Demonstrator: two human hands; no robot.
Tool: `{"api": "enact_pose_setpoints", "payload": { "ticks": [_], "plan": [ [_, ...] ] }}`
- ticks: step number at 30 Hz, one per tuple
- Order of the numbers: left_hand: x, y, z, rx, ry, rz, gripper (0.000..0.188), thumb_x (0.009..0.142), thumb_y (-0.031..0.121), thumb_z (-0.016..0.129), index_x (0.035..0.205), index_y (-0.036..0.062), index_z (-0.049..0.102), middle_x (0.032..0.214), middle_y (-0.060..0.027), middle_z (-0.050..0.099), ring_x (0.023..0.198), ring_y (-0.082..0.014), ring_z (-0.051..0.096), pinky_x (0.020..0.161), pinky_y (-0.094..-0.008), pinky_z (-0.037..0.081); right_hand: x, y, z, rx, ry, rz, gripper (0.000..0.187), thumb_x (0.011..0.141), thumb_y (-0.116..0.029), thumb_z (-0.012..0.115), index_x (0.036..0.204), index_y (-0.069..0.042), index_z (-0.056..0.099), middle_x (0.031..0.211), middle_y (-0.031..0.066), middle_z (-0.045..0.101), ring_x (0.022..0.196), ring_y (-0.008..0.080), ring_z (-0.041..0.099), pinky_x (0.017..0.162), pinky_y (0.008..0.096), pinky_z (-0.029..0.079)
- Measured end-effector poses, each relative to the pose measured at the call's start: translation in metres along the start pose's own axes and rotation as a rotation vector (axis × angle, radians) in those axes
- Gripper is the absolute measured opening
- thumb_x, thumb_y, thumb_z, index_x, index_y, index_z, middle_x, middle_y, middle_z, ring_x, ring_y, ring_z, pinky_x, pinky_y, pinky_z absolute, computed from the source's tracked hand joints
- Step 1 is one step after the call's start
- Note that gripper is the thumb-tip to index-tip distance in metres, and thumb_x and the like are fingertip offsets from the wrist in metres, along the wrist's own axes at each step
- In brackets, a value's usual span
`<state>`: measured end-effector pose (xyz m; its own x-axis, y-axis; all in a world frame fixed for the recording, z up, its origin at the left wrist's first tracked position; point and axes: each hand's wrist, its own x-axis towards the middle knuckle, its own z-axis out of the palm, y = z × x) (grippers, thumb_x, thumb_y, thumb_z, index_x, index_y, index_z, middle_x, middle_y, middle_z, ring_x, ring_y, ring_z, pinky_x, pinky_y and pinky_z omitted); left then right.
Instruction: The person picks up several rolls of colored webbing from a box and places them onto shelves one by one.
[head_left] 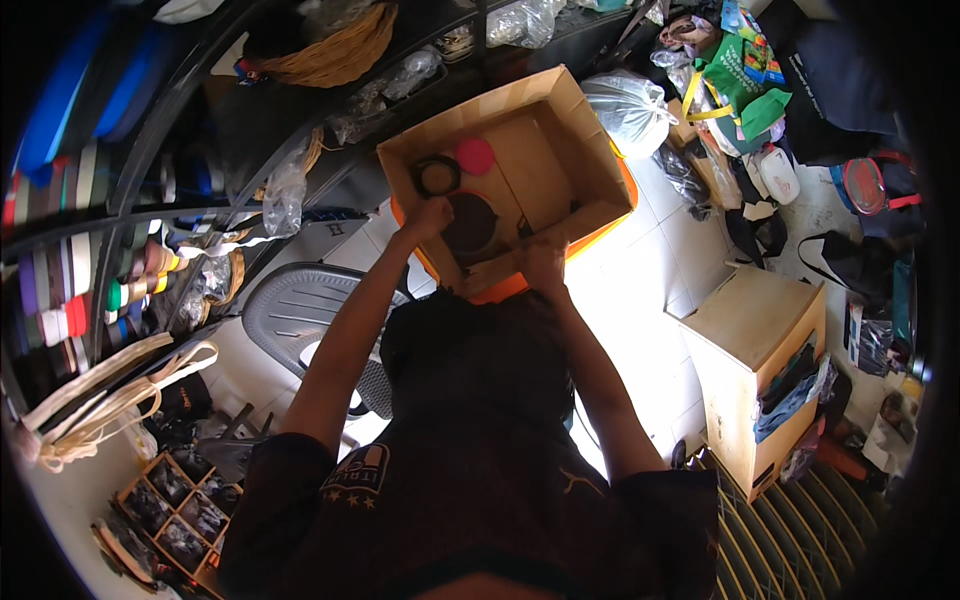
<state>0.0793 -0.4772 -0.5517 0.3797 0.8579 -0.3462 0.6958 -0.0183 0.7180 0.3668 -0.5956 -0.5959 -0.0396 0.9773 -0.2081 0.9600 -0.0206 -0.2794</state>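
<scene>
An open cardboard box (560, 90) is tilted in front of me, over something orange (622, 205) that shows along its edges. Inside its left half lie a pink disc-shaped roll (475, 156), a dark ring-shaped roll (422, 178) and a larger dark round roll (470, 224). My left hand (430, 218) is closed at the box's left side, beside the large dark roll; its fingers hide what they hold. At the near right, my right hand (544, 264) is closed around the box's near rim. A small dark thing (525, 228) shows just beyond its fingers.
A black plastic chair (300, 310) stands left of the box. Shelves with many coloured rolls (60, 280) line the left. To the right are a wooden cabinet (755, 320), a white plastic bag (630, 110) and a green bag (735, 85). A compartmented wooden rack (175, 515) sits lower left.
</scene>
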Motion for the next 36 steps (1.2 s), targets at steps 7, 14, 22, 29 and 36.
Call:
{"api": "enact_pose_setpoints", "payload": {
  "ticks": [7,14,22,29,36],
  "plan": [
    [0.020,-0.014,0.067,0.189,0.301,0.037,0.032,0.087,0.013,0.055,0.115,-0.0011,0.057,0.115,-0.0247,0.058,0.112,-0.0386,0.054,0.098,-0.0449,0.042,0.009,-0.059,-0.069,-0.176,-0.155,0.030,0.023,0.077,-0.023,0.061,0.089,-0.008,0.072,0.097,0.0134,0.067,0.111,0.0288,0.053,0.106,0.0522,0.026],
    [0.064,-0.003,0.075,0.112,0.169,0.053,0.033,0.094,0.017,0.043,0.118,-0.0020,0.056,0.119,-0.0246,0.057,0.113,-0.0410,0.053,0.101,-0.0491,0.039,0.016,-0.063,-0.090,-0.021,-0.102,0.110,0.034,0.075,-0.016,0.057,0.105,-0.001,0.062,0.113,0.0202,0.060,0.112,0.0347,0.052,0.103,0.0522,0.029],
    [0.070,-0.078,0.125,0.108,0.467,0.101,0.030,0.095,0.017,0.040,0.096,0.0100,0.069,0.106,-0.0166,0.063,0.106,-0.0338,0.057,0.099,-0.0468,0.040,0.002,-0.055,-0.065,0.004,0.003,-0.059,0.039,0.072,-0.022,0.062,0.104,-0.001,0.063,0.099,0.0200,0.064,0.108,0.0380,0.053,0.099,0.0532,0.032],
    [0.069,-0.052,0.124,0.317,0.328,-0.125,0.027,0.092,0.014,0.042,0.104,0.0070,0.065,0.108,-0.0187,0.060,0.105,-0.0351,0.056,0.094,-0.0509,0.041,-0.014,-0.029,-0.028,-0.073,0.258,-0.180,0.033,0.075,-0.028,0.062,0.099,-0.005,0.066,0.095,0.0182,0.064,0.094,0.0393,0.058,0.096,0.0585,0.032],
    [0.070,-0.032,0.094,0.498,-0.035,-0.124,0.028,0.089,0.019,0.050,0.111,0.0096,0.064,0.113,-0.0169,0.062,0.105,-0.0341,0.059,0.092,-0.0536,0.044,0.001,-0.034,-0.047,-0.190,0.193,-0.227,0.027,0.076,-0.031,0.061,0.089,-0.007,0.064,0.086,0.0150,0.062,0.086,0.0372,0.058,0.087,0.0563,0.036]
  ]
}}
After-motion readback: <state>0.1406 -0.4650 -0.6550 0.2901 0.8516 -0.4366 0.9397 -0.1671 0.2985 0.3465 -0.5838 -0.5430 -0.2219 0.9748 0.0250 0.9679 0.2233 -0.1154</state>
